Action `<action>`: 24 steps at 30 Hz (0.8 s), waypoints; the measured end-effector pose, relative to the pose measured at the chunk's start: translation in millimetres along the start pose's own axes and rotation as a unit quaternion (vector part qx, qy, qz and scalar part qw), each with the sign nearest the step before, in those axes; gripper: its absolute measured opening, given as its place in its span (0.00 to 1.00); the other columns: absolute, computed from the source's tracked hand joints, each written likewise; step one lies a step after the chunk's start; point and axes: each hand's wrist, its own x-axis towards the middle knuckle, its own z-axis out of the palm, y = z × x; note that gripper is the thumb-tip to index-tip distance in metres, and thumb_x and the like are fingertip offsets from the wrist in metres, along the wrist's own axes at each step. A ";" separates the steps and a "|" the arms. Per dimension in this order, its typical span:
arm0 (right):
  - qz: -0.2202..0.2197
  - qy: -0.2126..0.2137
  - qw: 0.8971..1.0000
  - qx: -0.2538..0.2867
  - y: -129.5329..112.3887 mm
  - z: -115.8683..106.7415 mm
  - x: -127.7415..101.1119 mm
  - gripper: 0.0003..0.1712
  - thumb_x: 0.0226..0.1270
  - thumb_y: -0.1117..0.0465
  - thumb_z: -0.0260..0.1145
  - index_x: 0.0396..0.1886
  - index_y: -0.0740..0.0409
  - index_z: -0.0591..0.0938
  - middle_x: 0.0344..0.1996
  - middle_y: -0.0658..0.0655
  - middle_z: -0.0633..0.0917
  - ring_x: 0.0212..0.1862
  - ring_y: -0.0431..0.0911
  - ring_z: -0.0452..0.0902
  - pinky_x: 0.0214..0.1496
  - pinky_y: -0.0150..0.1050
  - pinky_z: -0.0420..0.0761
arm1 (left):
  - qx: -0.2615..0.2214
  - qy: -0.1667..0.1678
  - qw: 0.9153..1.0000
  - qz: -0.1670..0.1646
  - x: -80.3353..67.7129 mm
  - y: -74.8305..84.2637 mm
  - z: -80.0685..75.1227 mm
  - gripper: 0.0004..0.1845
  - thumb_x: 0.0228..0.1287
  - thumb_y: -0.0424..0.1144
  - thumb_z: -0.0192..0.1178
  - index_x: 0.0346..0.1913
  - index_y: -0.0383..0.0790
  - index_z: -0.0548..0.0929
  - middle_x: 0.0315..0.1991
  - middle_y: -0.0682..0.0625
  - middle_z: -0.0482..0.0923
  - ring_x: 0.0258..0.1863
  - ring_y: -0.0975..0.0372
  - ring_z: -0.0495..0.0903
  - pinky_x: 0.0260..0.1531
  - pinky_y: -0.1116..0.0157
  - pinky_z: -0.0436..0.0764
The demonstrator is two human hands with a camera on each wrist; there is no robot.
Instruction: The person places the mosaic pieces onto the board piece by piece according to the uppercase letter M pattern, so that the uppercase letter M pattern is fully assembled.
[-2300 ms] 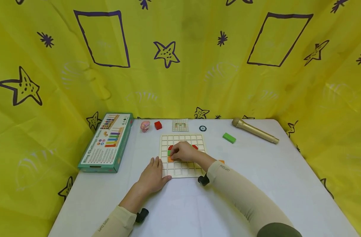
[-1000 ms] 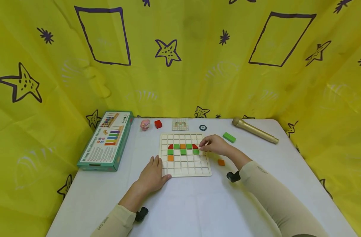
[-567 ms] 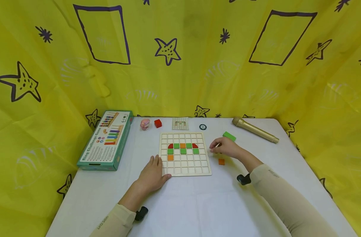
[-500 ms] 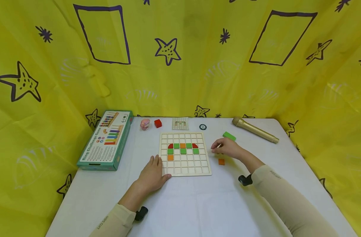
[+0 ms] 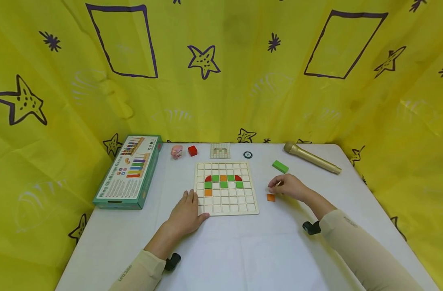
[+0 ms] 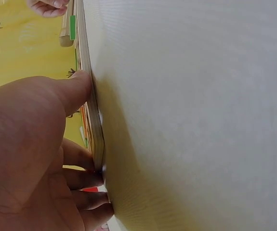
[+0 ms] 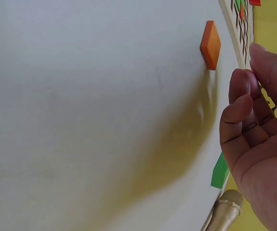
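A wooden grid board [image 5: 226, 207] lies mid-table with red, green and orange tiles [image 5: 223, 181] in its upper rows. My left hand [image 5: 186, 210] lies flat on the table, its fingers against the board's near-left corner; the left wrist view shows the thumb [image 6: 75, 89] touching the board's edge [image 6: 94, 115]. To the right of the board my right hand [image 5: 286, 186] hovers with loosely curled fingers [image 7: 244, 115] and holds nothing. A loose orange tile [image 5: 270, 197] lies just to the near left of that hand, also in the right wrist view as the orange tile [image 7: 210, 44].
A green block [image 5: 280, 166] and a gold microphone [image 5: 312, 158] lie behind the right hand. A game box [image 5: 128, 171] sits at the left. A pink object [image 5: 176, 151], red cube [image 5: 192, 150], pattern card [image 5: 220, 150] and black disc [image 5: 247, 154] line the back. Yellow curtains surround the table.
My right hand left the board, where an orange tile now sits at the left, and moved right and nearer, close to the loose orange tile. The left hand stayed put.
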 end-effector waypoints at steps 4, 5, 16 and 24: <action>0.008 0.000 1.000 0.005 5.2 1.0 -4.5 0.10 0.62 0.60 0.74 0.41 0.60 0.88 0.31 0.51 0.85 0.32 0.47 0.75 0.34 0.37 0.78 | -0.002 0.002 1.000 0.002 -1.0 0.2 -0.8 0.48 0.68 0.59 0.61 0.72 0.19 0.60 0.74 0.27 0.56 0.75 0.37 0.54 0.72 0.49 0.59; 0.010 0.000 1.000 0.006 6.2 1.8 -5.5 0.10 0.62 0.60 0.74 0.41 0.60 0.88 0.31 0.51 0.85 0.32 0.47 0.75 0.34 0.37 0.78 | -0.002 0.003 1.000 0.002 -1.1 0.2 -0.8 0.48 0.68 0.58 0.61 0.72 0.19 0.60 0.74 0.27 0.56 0.75 0.37 0.54 0.72 0.49 0.59; 0.007 0.003 1.000 -0.009 8.7 10.6 -11.1 0.13 0.59 0.60 0.77 0.42 0.59 0.87 0.35 0.52 0.85 0.34 0.45 0.75 0.36 0.37 0.77 | 0.000 0.004 1.000 0.003 -0.9 0.6 -2.7 0.48 0.68 0.59 0.61 0.72 0.18 0.61 0.74 0.27 0.57 0.74 0.37 0.54 0.72 0.49 0.59; -0.011 0.005 0.999 -0.042 4.7 13.1 -13.4 0.14 0.56 0.62 0.78 0.42 0.59 0.87 0.36 0.52 0.83 0.37 0.46 0.73 0.40 0.39 0.75 | 0.000 0.004 1.000 0.007 -0.4 0.1 -3.4 0.48 0.68 0.59 0.61 0.72 0.18 0.61 0.73 0.27 0.57 0.74 0.36 0.54 0.72 0.49 0.59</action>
